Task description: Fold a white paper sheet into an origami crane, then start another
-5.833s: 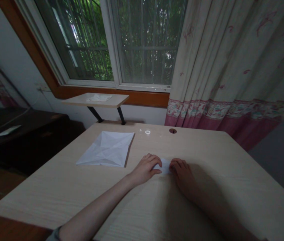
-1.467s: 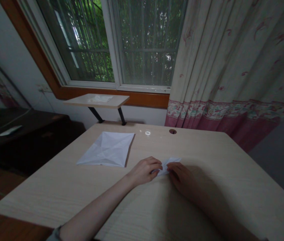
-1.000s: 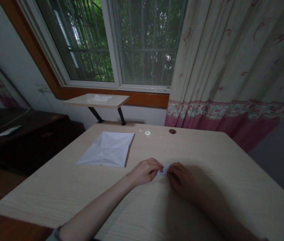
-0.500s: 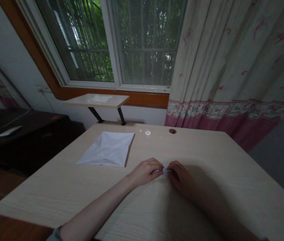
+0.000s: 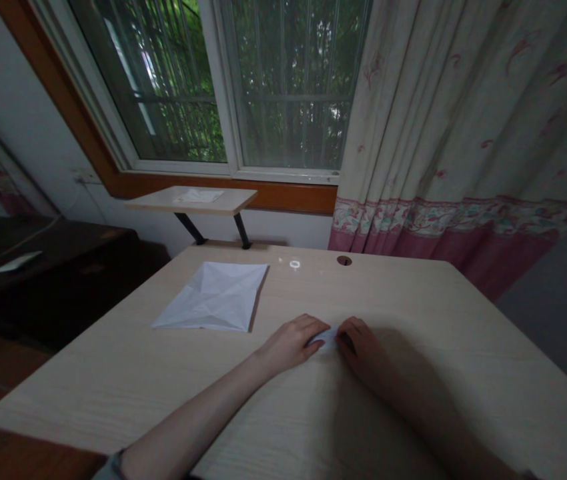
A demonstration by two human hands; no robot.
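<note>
A small folded white paper [image 5: 330,337] lies on the light wooden table [image 5: 413,313], mostly covered by my hands. My left hand [image 5: 291,342] has its fingers curled and its fingertips pressed on the paper's left part. My right hand [image 5: 363,348], in shadow, is curled over the paper's right part, fingertips close to those of the left. A larger creased white sheet [image 5: 216,295] lies flat to the left, apart from both hands.
A round cable hole [image 5: 344,261] sits near the table's far edge. A small shelf [image 5: 193,199] juts out under the window. A dark low cabinet [image 5: 38,267] stands at the left. A flowered curtain [image 5: 463,133] hangs at the right.
A flap of the small paper that stuck out beyond my right hand 1.5 s ago is now folded under my fingers. My fingertips have drawn closer together. The large sheet has not moved.
</note>
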